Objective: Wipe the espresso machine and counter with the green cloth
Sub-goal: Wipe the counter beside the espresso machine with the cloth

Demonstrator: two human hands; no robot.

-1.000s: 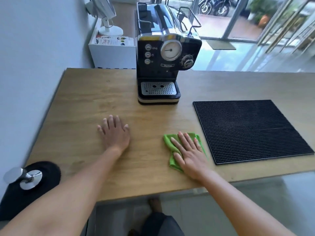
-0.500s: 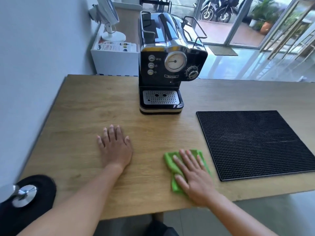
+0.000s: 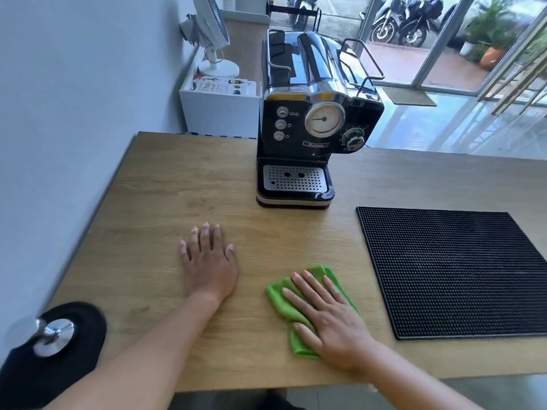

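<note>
Counter-wiping step: my right hand (image 3: 331, 324), fingers spread, presses the green cloth (image 3: 276, 298) on the counter (image 3: 177, 187), left hand (image 3: 210, 261) resting flat with fingers together; next, I judge, a sweep toward the espresso machine (image 3: 313, 125) at twelve o'clock.

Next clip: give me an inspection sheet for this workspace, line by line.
Surface: wooden counter, wall along its left side.
Job's things: espresso machine upright at the back; green cloth crumpled near the front edge.
Clutter: black mat right of the cloth; metal knob on a black pad, near left.
Grips: left grip flat on the counter, holding nothing; right grip flat, pressing the cloth.
Cables: nothing seen.
Surroundings: fan on a white box behind the counter; glass doors, motorbikes outside.
</note>
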